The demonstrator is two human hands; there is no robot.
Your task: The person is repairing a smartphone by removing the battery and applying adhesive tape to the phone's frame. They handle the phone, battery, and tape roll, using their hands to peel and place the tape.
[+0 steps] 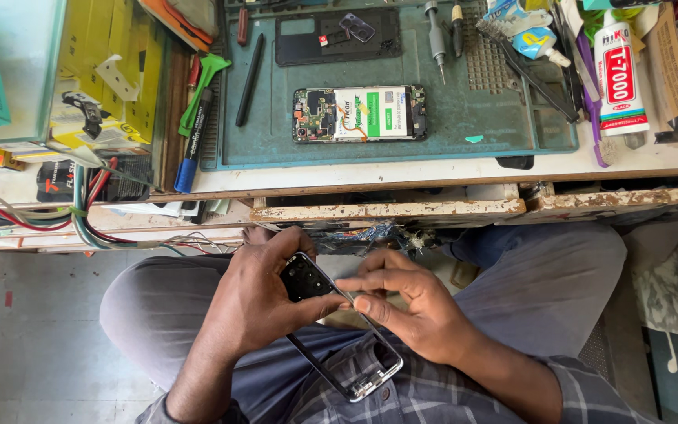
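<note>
While the person sits below the bench [402, 171], the head view shows both hands holding a phone frame [344, 330] over the lap. Left hand [256, 302]: fingers clenched around the frame's dark camera end. Right hand [410, 310]: fingers pinching the frame's edge. Beyond the frame, on the bench's green mat [504, 118], lies an opened phone [359, 114].

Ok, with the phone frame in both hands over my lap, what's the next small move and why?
Probably steady the silver-edged phone frame with the left hand and press its rim with the right hand fingertips: both hands already grip its camera end, and the opened phone with exposed battery lies untouched on the green mat.
</note>
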